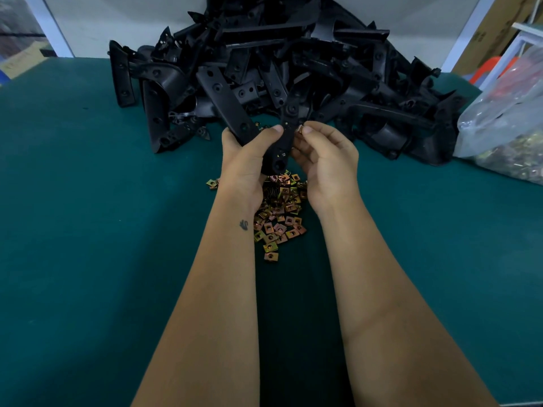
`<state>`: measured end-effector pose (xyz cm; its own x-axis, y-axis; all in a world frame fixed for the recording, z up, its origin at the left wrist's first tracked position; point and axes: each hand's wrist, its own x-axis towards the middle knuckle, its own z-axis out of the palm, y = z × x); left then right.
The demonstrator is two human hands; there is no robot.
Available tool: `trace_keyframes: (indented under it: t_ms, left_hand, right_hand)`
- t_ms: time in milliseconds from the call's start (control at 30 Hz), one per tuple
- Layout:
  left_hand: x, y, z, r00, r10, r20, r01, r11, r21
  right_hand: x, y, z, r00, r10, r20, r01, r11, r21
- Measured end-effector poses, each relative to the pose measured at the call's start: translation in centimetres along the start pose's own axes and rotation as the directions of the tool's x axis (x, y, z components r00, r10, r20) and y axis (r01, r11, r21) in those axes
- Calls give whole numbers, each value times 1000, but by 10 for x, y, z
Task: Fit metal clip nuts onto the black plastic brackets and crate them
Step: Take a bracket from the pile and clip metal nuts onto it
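My left hand (245,155) grips a black plastic bracket (286,127) that stands roughly upright above the table. My right hand (326,155) pinches a small metal clip nut (300,129) between thumb and forefinger, right against the bracket's right edge. Below both hands, a heap of brass-coloured clip nuts (279,212) lies loose on the green table (88,201). A big pile of black brackets (279,63) fills the back of the table just beyond my hands.
A clear plastic bag of more metal nuts (505,127) sits at the right edge of the table. White frame posts (467,33) and cardboard boxes stand behind the table. No crate is in view.
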<state>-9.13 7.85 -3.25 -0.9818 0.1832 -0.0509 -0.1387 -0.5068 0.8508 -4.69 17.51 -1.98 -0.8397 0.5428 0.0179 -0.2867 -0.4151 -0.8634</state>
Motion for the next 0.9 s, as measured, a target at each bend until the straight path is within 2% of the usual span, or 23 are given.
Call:
trace_keyframes:
  t_ms: [200,367,500,633,900]
  left_hand:
    - [0,1,0,1000,8,21,-8,1000,2]
    - [-1,4,-1,999,14,40,-15,999,47]
    - [-2,8,-6,991,44,124,-54,995,80]
    - [-5,12,-10,977,69,203,-97,987,132]
    - [-8,12,-9,967,66,247,-97,988,116]
  right_hand:
    - [-2,1,2,999,-13,43,14,999,-38]
    - [-1,0,2,999,-5,43,5,1000,-2]
    - [-2,0,1,996,39,80,-44,996,71]
    - [-1,1,-1,995,37,88,-41,998,54]
    - [-3,4,3,991,14,136,-27,995,93]
